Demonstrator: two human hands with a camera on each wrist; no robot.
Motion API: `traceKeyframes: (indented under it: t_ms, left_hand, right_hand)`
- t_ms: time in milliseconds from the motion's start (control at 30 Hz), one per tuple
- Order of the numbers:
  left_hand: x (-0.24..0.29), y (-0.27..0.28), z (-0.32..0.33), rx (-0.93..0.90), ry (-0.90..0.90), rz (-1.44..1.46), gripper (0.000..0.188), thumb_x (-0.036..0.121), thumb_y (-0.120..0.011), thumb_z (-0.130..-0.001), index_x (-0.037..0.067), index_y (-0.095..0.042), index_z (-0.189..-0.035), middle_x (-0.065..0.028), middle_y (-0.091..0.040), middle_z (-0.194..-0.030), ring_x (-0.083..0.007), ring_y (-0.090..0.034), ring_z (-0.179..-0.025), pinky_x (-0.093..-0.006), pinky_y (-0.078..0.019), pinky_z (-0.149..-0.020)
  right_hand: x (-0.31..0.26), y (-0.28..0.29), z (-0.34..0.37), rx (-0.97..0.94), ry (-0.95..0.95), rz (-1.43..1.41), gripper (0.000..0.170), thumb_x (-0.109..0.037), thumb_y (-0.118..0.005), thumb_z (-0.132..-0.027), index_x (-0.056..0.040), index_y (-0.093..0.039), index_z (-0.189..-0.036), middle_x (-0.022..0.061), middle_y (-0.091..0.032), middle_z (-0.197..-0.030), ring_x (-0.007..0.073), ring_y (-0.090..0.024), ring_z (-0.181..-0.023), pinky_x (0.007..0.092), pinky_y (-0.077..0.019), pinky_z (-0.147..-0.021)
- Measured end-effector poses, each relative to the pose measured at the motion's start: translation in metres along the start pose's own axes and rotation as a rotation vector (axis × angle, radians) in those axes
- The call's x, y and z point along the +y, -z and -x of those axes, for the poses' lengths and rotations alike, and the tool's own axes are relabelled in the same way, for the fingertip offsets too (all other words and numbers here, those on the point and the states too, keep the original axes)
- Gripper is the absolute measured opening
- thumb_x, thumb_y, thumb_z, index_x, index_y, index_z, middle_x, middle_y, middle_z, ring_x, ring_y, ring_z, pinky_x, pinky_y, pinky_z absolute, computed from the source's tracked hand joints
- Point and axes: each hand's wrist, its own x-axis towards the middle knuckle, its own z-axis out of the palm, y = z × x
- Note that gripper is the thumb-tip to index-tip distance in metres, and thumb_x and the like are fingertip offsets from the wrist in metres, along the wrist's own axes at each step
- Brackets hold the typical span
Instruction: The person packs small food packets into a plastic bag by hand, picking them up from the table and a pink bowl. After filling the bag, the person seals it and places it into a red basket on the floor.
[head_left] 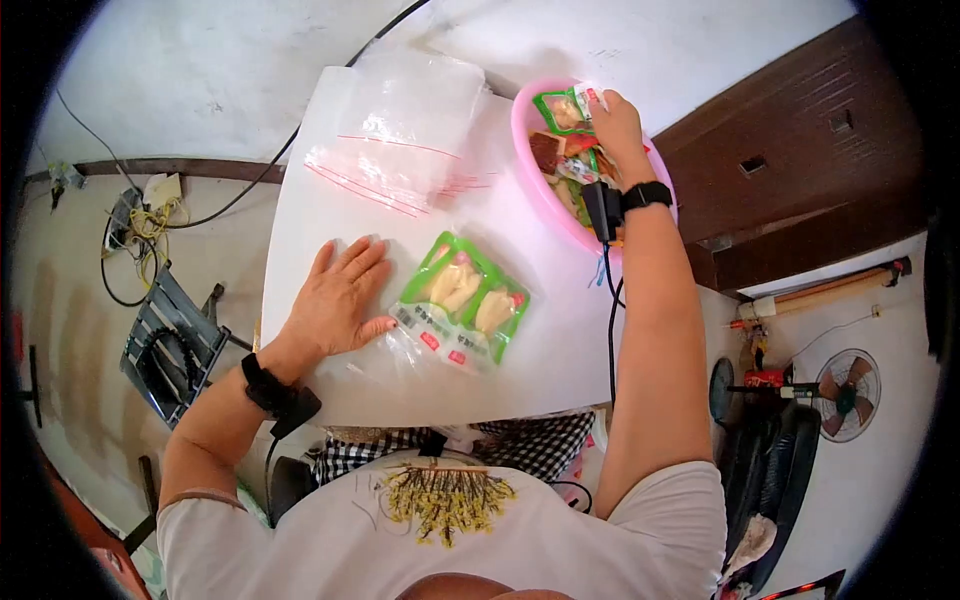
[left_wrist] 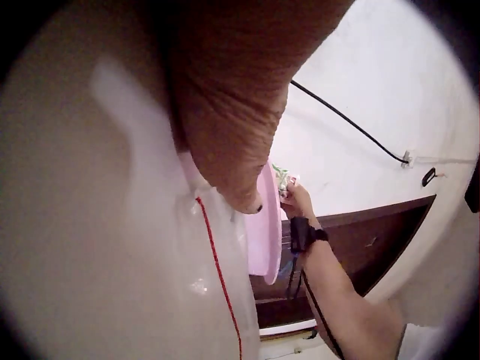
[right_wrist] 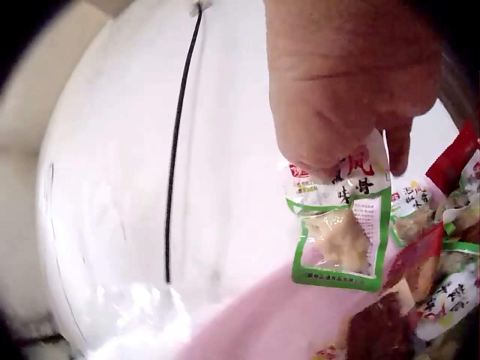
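Observation:
My right hand (head_left: 622,135) is at the pink basin (head_left: 527,150) and pinches the top of a small green-edged snack packet (right_wrist: 337,240), seen close in the right wrist view. More packets (right_wrist: 381,330) lie in the basin under it. My left hand (head_left: 338,300) rests palm down on the white table, fingers spread. Beside its thumb is a clear bag (head_left: 400,350) with two green-edged packets (head_left: 457,285) lying at it; whether they are inside the bag I cannot tell. In the left wrist view the left hand (left_wrist: 232,127) is over clear plastic with a red line.
A stack of clear zip bags (head_left: 400,120) with red seams lies at the back of the white table (head_left: 500,390). A black cable (head_left: 290,145) runs along the wall. A folding chair (head_left: 170,340) stands at the left, a fan (head_left: 848,395) at the right.

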Motion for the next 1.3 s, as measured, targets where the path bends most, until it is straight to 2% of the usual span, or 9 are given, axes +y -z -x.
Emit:
traceKeyframes:
  t_ms: [100, 300, 433, 567, 667, 867, 967, 1100, 1300]
  left_hand:
    - [0.002, 0.001, 0.0, -0.001, 0.005, 0.003, 0.072, 0.058, -0.053, -0.082, 0.002, -0.051, -0.128, -0.0151, -0.04, -0.143, -0.0296, -0.03, -0.137, -0.0513, -0.0197, -0.111]
    - [-0.003, -0.002, 0.005, 0.102, -0.047, 0.06, 0.061, 0.049, -0.055, -0.087, 0.003, -0.053, -0.126, -0.0169, -0.045, -0.138, -0.0319, -0.035, -0.133, -0.0489, -0.0243, -0.11]
    - [-0.009, -0.003, 0.003, 0.384, -0.03, 0.344, 0.039, 0.027, -0.058, -0.09, 0.0, -0.057, -0.119, -0.0212, -0.057, -0.12, -0.0346, -0.053, -0.113, -0.0395, -0.0427, -0.095]
    - [0.048, 0.034, 0.013, 0.264, 0.1, 0.924, 0.034, 0.027, -0.05, -0.097, 0.001, -0.058, -0.118, -0.0098, -0.062, -0.112, -0.0183, -0.058, -0.103, -0.0303, -0.0453, -0.088]
    - [0.089, 0.036, 0.022, 0.075, 0.265, 1.411, 0.039, 0.031, -0.05, -0.098, 0.004, -0.053, -0.125, -0.0072, -0.06, -0.116, -0.0189, -0.056, -0.107, -0.0328, -0.0452, -0.092]
    - [0.126, 0.033, 0.037, 0.247, 0.528, 1.792, 0.029, 0.03, -0.052, -0.097, 0.008, -0.055, -0.116, -0.0027, -0.062, -0.105, -0.0125, -0.058, -0.093, -0.0303, -0.049, -0.08]
    - [0.109, 0.019, 0.042, 0.319, 0.429, 1.841, 0.021, 0.024, -0.051, -0.098, 0.009, -0.057, -0.111, -0.0013, -0.064, -0.098, -0.0108, -0.06, -0.086, -0.0291, -0.0496, -0.077]
    - [0.091, 0.025, 0.057, 0.371, 0.373, 1.884, 0.015, 0.019, -0.051, -0.097, 0.009, -0.06, -0.102, 0.0001, -0.065, -0.089, -0.0062, -0.056, -0.071, -0.0225, -0.0448, -0.061]
    - [0.057, 0.058, 0.097, 0.487, 0.61, 1.597, 0.017, 0.02, -0.048, -0.099, 0.007, -0.06, -0.099, -0.0003, -0.064, -0.082, -0.0064, -0.06, -0.067, -0.0222, -0.0498, -0.056]
  right_hand:
    - [-0.045, 0.046, 0.04, -0.092, -0.417, -0.774, 0.024, -0.019, -0.05, -0.095, -0.0028, -0.058, -0.11, 0.003, -0.064, -0.093, 0.0125, -0.061, -0.08, 0.0326, -0.051, -0.065]
    - [-0.101, 0.083, 0.134, -0.179, -0.411, -1.37, 0.028, -0.015, -0.05, -0.096, -0.0048, -0.051, -0.122, 0.0068, -0.063, -0.108, 0.0184, -0.064, -0.098, 0.0371, -0.0561, -0.08]
    - [-0.134, 0.072, 0.204, -0.118, -0.475, -1.737, 0.027, -0.008, -0.049, -0.094, -0.0032, -0.052, -0.12, 0.0111, -0.061, -0.113, 0.0242, -0.063, -0.101, 0.0444, -0.0534, -0.089]
    - [-0.18, 0.059, 0.257, -0.097, -0.542, -2.003, 0.03, -0.003, -0.05, -0.092, -0.0053, -0.052, -0.122, 0.0105, -0.059, -0.122, 0.0252, -0.06, -0.107, 0.0452, -0.0486, -0.095]
    - [-0.207, 0.047, 0.282, -0.122, -0.538, -2.163, 0.033, -0.001, -0.05, -0.091, -0.0068, -0.051, -0.124, 0.0099, -0.058, -0.122, 0.0243, -0.059, -0.108, 0.0433, -0.0491, -0.093]
    - [-0.256, 0.035, 0.316, -0.155, -0.516, -2.076, 0.028, -0.005, -0.057, -0.09, -0.0083, -0.056, -0.118, 0.0048, -0.062, -0.112, 0.018, -0.061, -0.098, 0.037, -0.0523, -0.082]
    - [-0.253, 0.035, 0.326, -0.325, -0.554, -1.905, 0.02, -0.011, -0.063, -0.088, -0.0077, -0.062, -0.107, 0.002, -0.066, -0.1, 0.0123, -0.062, -0.085, 0.0289, -0.051, -0.072]
    - [-0.253, 0.026, 0.339, -0.496, -0.309, -1.516, 0.013, -0.017, -0.068, -0.085, -0.0049, -0.066, -0.089, 0.0022, -0.067, -0.08, 0.0114, -0.06, -0.068, 0.0269, -0.0482, -0.063]
    - [-0.227, 0.042, 0.351, -0.196, 0.101, -0.468, 0.028, -0.019, -0.076, -0.072, -0.0038, -0.058, -0.087, 0.0077, -0.061, -0.086, 0.0232, -0.058, -0.077, 0.0353, -0.0474, -0.067]
